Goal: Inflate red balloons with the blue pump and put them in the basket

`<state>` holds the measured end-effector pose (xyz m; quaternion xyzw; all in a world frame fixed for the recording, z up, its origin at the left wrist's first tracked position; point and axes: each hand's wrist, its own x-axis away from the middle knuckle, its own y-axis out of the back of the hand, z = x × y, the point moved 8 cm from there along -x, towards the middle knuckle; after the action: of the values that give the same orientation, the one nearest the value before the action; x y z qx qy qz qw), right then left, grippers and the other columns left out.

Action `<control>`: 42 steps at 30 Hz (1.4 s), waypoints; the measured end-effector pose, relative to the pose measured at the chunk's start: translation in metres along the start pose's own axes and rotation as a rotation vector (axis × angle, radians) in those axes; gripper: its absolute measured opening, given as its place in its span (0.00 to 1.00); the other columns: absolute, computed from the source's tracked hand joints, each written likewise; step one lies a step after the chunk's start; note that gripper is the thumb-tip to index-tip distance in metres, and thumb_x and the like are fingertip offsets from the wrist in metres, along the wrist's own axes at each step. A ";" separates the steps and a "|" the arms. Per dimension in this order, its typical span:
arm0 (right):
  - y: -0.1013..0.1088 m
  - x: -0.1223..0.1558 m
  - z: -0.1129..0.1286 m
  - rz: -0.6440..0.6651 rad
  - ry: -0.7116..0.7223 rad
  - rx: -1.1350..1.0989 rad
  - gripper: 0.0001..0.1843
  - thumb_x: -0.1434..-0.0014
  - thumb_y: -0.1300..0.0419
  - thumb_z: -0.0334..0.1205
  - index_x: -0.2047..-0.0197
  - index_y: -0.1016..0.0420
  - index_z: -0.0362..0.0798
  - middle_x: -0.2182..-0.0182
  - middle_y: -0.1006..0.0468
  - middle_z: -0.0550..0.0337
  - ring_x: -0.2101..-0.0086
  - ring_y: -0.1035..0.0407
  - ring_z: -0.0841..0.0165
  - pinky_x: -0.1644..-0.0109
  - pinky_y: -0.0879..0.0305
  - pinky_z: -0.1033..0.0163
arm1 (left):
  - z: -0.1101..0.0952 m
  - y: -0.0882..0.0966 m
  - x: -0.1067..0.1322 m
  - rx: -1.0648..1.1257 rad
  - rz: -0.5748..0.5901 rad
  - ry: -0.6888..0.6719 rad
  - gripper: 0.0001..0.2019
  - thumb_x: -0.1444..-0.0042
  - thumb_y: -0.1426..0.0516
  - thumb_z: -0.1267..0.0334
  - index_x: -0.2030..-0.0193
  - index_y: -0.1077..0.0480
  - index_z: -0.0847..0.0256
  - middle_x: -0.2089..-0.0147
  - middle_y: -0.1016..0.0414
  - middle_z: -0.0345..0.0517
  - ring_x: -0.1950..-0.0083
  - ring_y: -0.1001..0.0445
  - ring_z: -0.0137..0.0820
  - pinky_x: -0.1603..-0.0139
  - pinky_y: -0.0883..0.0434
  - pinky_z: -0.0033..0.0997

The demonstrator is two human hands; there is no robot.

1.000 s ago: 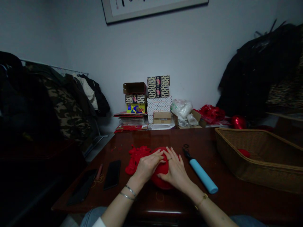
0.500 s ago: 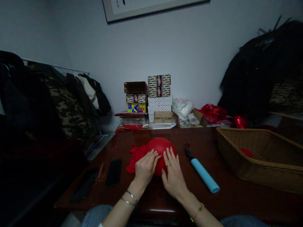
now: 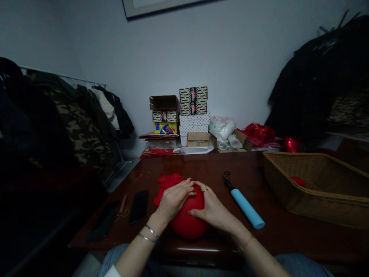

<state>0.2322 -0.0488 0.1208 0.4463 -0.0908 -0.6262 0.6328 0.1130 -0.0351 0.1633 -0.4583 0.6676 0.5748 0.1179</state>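
Note:
A round, inflated red balloon (image 3: 188,221) is at the table's front edge, between my forearms. My left hand (image 3: 175,197) lies over its upper left side with the fingers bent together. From the right, my right hand (image 3: 211,206) curls round it, thumb on the near face and fingers over the far top. The fingertips of both hands meet at the far side of the balloon, where its neck cannot be seen. Just beyond my left hand lies a heap of limp red balloons (image 3: 167,181). To the right rests a light blue hand pump (image 3: 247,207) with a black nozzle.
A wicker basket (image 3: 319,204) holding a red item (image 3: 298,181) stands at the right. Two dark phones, one a black phone (image 3: 138,207), lie at the left beside a reddish stick (image 3: 123,204). Stacked boxes (image 3: 194,123) and plastic bags (image 3: 223,129) line the back.
The balloon has come toward me, to the front edge of the table. My hands have shifted from its near face to its far top, with the fingertips now together.

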 end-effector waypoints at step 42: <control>-0.029 -0.011 -0.037 0.160 -0.042 -0.060 0.70 0.65 0.32 0.60 0.32 0.76 0.51 0.33 0.61 0.44 0.35 0.68 0.54 0.36 0.65 0.38 | 0.036 -0.027 0.013 -0.201 -0.037 -0.011 0.07 0.39 0.47 0.63 0.59 0.28 0.58 0.56 0.21 0.45 0.53 0.24 0.34 0.45 0.30 0.40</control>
<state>0.2345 -0.0170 0.0844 0.4055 -0.1207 -0.5851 0.6918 0.1128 -0.0077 0.1258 -0.4769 0.5972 0.6393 0.0854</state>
